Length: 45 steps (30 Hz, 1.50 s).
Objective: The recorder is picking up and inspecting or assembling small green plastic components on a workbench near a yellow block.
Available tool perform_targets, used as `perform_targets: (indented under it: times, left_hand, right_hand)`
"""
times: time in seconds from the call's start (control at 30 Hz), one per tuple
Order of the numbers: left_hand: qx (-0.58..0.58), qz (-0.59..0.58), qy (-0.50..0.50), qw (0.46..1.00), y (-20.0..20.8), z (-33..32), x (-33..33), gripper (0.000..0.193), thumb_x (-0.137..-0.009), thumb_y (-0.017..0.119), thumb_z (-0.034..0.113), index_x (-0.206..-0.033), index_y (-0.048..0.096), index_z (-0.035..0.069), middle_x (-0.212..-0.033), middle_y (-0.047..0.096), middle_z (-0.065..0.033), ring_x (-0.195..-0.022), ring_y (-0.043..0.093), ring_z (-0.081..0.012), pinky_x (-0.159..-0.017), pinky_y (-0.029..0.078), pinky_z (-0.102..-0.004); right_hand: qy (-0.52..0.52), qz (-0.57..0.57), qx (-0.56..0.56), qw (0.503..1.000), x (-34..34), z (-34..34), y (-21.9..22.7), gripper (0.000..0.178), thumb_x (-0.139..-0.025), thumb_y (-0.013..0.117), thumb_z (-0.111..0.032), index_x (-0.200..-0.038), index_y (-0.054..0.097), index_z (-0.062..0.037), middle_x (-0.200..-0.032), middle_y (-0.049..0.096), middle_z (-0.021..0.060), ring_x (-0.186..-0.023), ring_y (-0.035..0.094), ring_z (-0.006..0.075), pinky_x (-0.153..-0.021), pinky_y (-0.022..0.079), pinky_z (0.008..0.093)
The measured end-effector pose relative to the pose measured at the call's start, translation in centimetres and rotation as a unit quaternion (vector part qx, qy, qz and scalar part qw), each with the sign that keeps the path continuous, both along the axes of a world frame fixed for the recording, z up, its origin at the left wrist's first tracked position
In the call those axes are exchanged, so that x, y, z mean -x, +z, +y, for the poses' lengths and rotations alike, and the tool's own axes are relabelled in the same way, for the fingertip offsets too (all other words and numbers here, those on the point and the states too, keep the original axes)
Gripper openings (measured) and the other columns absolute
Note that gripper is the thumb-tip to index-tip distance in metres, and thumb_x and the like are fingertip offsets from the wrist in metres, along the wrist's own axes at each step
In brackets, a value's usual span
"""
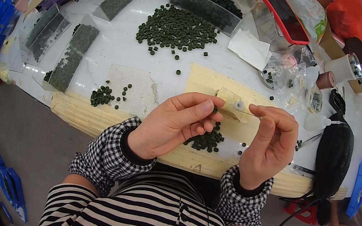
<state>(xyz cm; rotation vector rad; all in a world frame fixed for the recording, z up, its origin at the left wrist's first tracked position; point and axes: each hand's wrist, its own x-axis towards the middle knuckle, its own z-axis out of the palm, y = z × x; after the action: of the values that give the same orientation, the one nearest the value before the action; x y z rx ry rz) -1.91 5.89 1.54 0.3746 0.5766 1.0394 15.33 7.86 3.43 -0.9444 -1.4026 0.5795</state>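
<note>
My left hand (180,117) is closed in a pinch, with a small round dark green part (215,110) between thumb and index finger. Across a small gap, the fingers of my right hand (270,141) pinch something very thin that I cannot make out. Just beyond the fingertips stands a small cream-coloured block with a white knob (239,105), on a pale yellow sheet (201,79). Under my left hand lies a pile of the same green parts (207,140), partly hidden by the fingers. Another small pile (102,96) sits to the left.
A large heap of green parts (176,30) lies farther back, before a clear box (204,8) of darker ones. Clear trays (73,57) stand left. A red-cased phone (283,15), white tissue (249,48), plastic bags and a black pouch-like object (334,154) line the right.
</note>
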Motion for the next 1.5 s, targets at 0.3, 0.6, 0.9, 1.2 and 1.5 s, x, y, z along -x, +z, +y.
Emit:
perform_targets:
  times: [0.3, 0.6, 0.9, 1.2, 1.5]
  left_hand:
    - [-0.07, 0.089, 0.046, 0.992, -0.4, 0.1, -0.2, 0.028, -0.096, 0.059, 0.012, -0.121, 0.061, 0.0, -0.102, 0.066, -0.0053, -0.068, 0.044, -0.0025, -0.062, 0.04, -0.0148]
    - [-0.105, 0.175, 0.118, 0.972, 0.1, -0.2, -0.5, 0.027, -0.09, 0.064, 0.005, -0.117, 0.062, 0.0, -0.102, 0.066, -0.0053, -0.096, 0.061, -0.0092, -0.086, 0.049, -0.0217]
    - [-0.173, 0.203, 0.146, 0.953, -0.7, -0.4, -0.8, 0.023, -0.086, 0.067, -0.004, -0.108, 0.065, 0.0, -0.094, 0.065, -0.0022, -0.083, 0.058, -0.0044, -0.074, 0.048, -0.0176]
    - [-0.174, 0.209, 0.161, 0.949, -0.6, -0.3, -1.1, 0.02, -0.084, 0.066, -0.007, -0.104, 0.069, -0.002, -0.096, 0.066, -0.0051, -0.083, 0.058, -0.0063, -0.074, 0.047, -0.0181]
    - [-0.242, 0.238, 0.152, 0.928, -1.0, -0.3, -0.7, 0.021, -0.082, 0.066, -0.01, -0.1, 0.071, -0.002, -0.097, 0.066, -0.0072, -0.087, 0.06, -0.0099, -0.076, 0.048, -0.0205]
  right_hand:
    - [-0.074, -0.283, -0.065, 0.954, -1.5, 1.4, -1.0, 0.012, -0.078, 0.072, -0.001, -0.085, 0.062, -0.0012, -0.089, 0.063, 0.0102, -0.082, 0.059, 0.0264, -0.072, 0.047, 0.0336]
    - [-0.09, -0.276, -0.083, 0.953, -1.3, 0.5, -0.5, 0.022, -0.076, 0.072, 0.0, -0.098, 0.07, -0.0021, -0.088, 0.063, 0.0088, -0.08, 0.058, 0.0251, -0.071, 0.046, 0.0335]
    - [0.101, -0.162, 0.017, 0.982, -0.1, -1.5, -1.2, 0.031, -0.076, 0.071, 0.003, -0.107, 0.071, -0.001, -0.09, 0.063, 0.0097, -0.079, 0.06, 0.0207, -0.068, 0.048, 0.0276]
    - [0.122, -0.142, 0.03, 0.982, -0.2, -1.6, -1.4, 0.032, -0.076, 0.07, 0.004, -0.108, 0.07, -0.001, -0.091, 0.064, 0.0099, -0.08, 0.06, 0.0216, -0.07, 0.048, 0.0287]
    - [0.143, -0.172, 0.007, 0.975, -0.8, -1.2, -1.2, 0.034, -0.074, 0.071, 0.003, -0.108, 0.071, -0.005, -0.093, 0.066, 0.0065, -0.082, 0.059, 0.0222, -0.071, 0.048, 0.0294]
